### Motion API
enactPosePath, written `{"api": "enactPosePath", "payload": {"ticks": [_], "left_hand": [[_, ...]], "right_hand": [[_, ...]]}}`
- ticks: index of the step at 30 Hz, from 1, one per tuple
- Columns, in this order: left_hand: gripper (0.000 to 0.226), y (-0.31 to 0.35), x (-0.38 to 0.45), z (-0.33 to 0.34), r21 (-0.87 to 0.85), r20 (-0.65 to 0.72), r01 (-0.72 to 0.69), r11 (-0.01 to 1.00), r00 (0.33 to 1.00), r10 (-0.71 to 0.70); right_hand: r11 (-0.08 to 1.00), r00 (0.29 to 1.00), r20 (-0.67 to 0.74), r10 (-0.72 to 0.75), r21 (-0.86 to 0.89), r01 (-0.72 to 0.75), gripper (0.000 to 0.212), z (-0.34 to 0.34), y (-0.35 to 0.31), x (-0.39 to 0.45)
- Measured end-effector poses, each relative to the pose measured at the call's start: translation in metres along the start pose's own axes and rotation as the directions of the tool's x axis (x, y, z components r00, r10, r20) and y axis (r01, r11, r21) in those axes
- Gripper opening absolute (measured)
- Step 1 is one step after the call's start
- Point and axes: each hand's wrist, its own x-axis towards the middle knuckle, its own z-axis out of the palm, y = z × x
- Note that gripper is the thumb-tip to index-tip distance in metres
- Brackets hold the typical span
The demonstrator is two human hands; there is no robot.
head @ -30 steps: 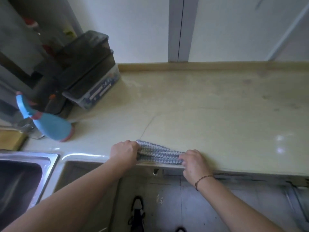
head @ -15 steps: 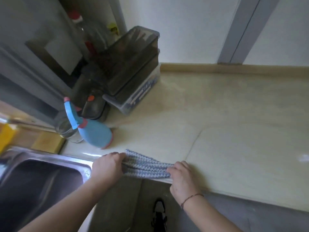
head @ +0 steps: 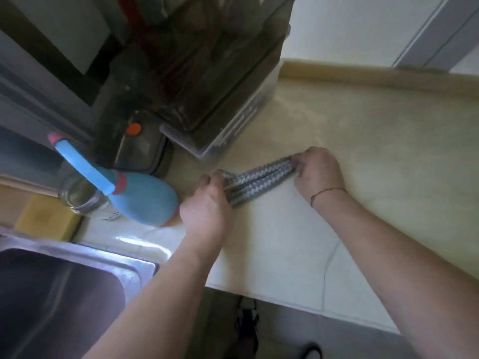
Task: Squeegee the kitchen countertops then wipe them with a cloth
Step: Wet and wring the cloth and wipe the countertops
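A grey-and-white knitted cloth [head: 259, 181], bunched into a long strip, lies on the beige countertop [head: 363, 141]. My left hand [head: 207, 203] grips its near left end with curled fingers. My right hand [head: 317, 169] grips the far right end, a thin bracelet on that wrist. The strip runs slanted between both hands, close to the containers at the back left. No squeegee is in view.
A blue spray bottle [head: 140, 198] with pink trim stands just left of my left hand. Behind it are a dark lidded box [head: 134, 149] and stacked clear containers [head: 228, 94]. A glass jar [head: 83, 195], a yellow sponge [head: 41, 218] and the steel sink [head: 59, 294] lie left.
Both hands have pushed the cloth from the counter's front edge back and leftward, toward the containers. The strip now lies slanted, and the view has swung left.
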Motion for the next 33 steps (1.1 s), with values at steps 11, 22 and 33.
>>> {"api": "enactPosePath", "payload": {"ticks": [11, 22, 33], "left_hand": [[0.028, 0.002, 0.012, -0.004, -0.109, 0.054, -0.019, 0.994, 0.998, 0.025], [0.062, -0.027, -0.084, -0.061, -0.498, 0.266, -0.252, 0.830, 0.866, 0.422], [0.036, -0.010, -0.120, -0.086, -0.928, 0.362, 0.365, 0.079, 0.826, 0.433]], "right_hand": [[0.997, 0.997, 0.000, -0.071, 0.027, 0.071, 0.028, 0.010, 0.009, 0.030], [0.928, 0.889, 0.368, -0.273, 0.346, 0.141, 0.003, -0.113, -0.064, -0.101], [-0.307, 0.737, 0.676, -0.009, 0.700, -0.645, 0.071, -0.128, -0.097, -0.140]]}}
